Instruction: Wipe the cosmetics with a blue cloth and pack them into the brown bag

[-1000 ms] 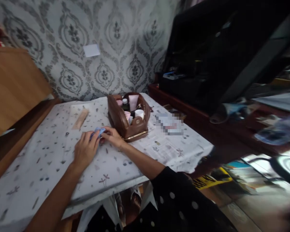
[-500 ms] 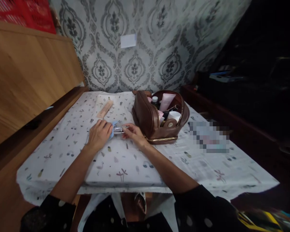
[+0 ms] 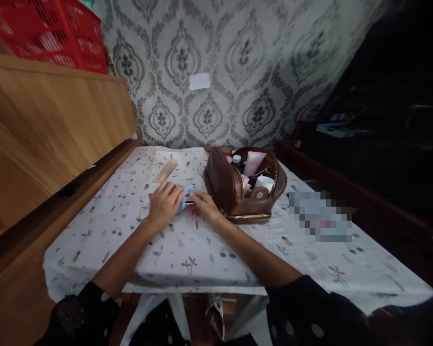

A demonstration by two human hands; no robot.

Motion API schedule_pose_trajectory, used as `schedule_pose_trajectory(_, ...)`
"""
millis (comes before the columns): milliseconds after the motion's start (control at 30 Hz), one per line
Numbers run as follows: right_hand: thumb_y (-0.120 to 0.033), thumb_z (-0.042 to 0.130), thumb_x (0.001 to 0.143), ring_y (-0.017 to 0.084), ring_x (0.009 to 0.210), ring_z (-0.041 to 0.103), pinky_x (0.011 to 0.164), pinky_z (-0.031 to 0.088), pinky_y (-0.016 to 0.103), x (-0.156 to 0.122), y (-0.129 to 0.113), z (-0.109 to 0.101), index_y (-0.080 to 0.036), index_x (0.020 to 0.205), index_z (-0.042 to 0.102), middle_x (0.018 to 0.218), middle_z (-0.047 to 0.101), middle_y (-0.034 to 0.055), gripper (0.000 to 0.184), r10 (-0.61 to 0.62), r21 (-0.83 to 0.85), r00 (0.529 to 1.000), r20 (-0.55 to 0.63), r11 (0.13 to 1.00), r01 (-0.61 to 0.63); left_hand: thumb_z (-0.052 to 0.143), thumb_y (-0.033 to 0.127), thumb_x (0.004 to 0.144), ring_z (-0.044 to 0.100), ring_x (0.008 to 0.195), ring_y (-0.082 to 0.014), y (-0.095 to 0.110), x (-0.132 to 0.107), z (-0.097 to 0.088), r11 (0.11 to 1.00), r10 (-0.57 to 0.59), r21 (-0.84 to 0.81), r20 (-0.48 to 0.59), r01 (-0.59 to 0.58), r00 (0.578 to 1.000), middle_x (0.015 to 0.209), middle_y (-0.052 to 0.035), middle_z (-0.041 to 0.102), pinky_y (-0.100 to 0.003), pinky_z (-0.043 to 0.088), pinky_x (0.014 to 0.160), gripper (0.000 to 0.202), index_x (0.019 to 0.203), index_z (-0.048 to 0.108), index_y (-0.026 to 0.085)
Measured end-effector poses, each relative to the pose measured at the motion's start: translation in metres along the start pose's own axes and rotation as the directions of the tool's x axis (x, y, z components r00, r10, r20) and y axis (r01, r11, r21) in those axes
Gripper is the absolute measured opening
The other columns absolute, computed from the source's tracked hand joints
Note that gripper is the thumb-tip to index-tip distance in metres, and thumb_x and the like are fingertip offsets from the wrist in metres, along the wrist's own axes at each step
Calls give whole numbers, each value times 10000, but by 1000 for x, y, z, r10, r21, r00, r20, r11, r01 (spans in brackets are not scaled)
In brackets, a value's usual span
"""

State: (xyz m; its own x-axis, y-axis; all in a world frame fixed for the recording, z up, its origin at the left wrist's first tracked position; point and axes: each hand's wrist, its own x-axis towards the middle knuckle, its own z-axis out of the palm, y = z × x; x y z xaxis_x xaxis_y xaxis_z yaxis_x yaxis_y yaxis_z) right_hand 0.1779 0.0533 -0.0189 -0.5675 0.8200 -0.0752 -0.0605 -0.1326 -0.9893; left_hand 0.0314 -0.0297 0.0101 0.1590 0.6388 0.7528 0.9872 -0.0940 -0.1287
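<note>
My left hand (image 3: 165,204) rests on the patterned tablecloth (image 3: 137,230) with its fingers closed over a light blue cloth (image 3: 184,197). My right hand (image 3: 204,206) lies just to the right and pinches a small silvery, dark-tipped object (image 3: 189,199) that pokes out of the cloth. An open brown leather toiletry bag (image 3: 234,190) stands right beside my right hand. It holds a pink tube (image 3: 254,162), a white-capped bottle (image 3: 236,160) and other small containers.
A flat beige stick-shaped item (image 3: 165,171) lies on the cloth behind my left hand. A wooden board (image 3: 39,134) stands along the left, with a red crate (image 3: 46,33) on top. Dark furniture (image 3: 375,158) fills the right side. A white slip (image 3: 199,81) is stuck on the wallpaper.
The view swung to the left and settled. My hands stayed together on the blue cloth, and the silvery object now shows less from under it.
</note>
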Motion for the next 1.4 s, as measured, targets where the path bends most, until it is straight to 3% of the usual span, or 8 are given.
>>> schedule_pose_trajectory(267,-462,567,952,104,372,534,348,363,188,4,1,2,-187,746,506,543,621,-8,349,91,-53,996,5,995,-90,402,296,1033,571,880,-247,-11,3,25,991,126,30,108,-130,986,849,-77,666,-409,383,796,316,930,683,195)
schedule_pose_trajectory(533,-410,557,966,124,429,584,390,404,209,6,3,-1,-193,729,505,582,635,-6,325,117,-86,993,-6,989,-117,378,301,1037,617,847,-242,-17,7,27,1000,-26,20,247,21,969,813,-73,680,-394,396,782,365,845,670,199)
schedule_pose_trajectory(733,-461,646,886,145,530,637,476,478,220,2,7,-4,-186,713,545,569,613,-5,340,38,-98,999,25,995,-35,384,303,1031,638,822,-234,-26,5,24,987,-159,13,317,163,935,831,-80,702,-373,408,763,369,807,657,198)
schedule_pose_trajectory(867,-498,783,729,137,534,648,462,473,197,-5,6,-6,-190,936,595,593,609,-50,416,-51,-56,995,80,997,56,371,289,1030,628,840,-238,-27,2,23,979,-194,-11,292,206,937,848,-85,702,-371,416,777,359,828,654,196)
schedule_pose_trajectory(967,-527,802,683,120,471,612,426,446,184,-6,7,-6,-192,900,568,553,592,-64,462,-59,-52,994,88,997,64,362,266,1027,613,924,-253,-23,-2,21,976,-198,-49,199,211,960,938,-95,706,-389,416,821,323,969,671,195)
schedule_pose_trajectory(1133,-559,757,743,120,423,598,379,444,192,-4,7,-5,-195,803,532,542,614,-38,432,0,-67,997,74,998,5,364,279,1027,579,965,-265,-9,-6,18,986,-4,-164,187,36,982,984,-104,693,-431,419,863,342,1162,667,194)
schedule_pose_trajectory(1233,-567,732,775,119,381,567,342,425,198,-6,4,-5,-198,787,517,518,613,-32,427,35,-92,996,78,995,-28,365,278,1028,569,967,-263,-3,-6,20,985,65,-173,239,-23,969,949,-98,681,-435,415,877,333,1083,683,194)
schedule_pose_trajectory(1400,-545,709,786,110,378,560,337,397,182,-9,3,-5,-200,779,504,519,607,-33,401,16,-134,997,80,991,-5,365,270,1029,571,891,-257,-13,-4,29,992,-46,-96,280,75,959,824,-81,657,-404,411,796,350,823,639,199)
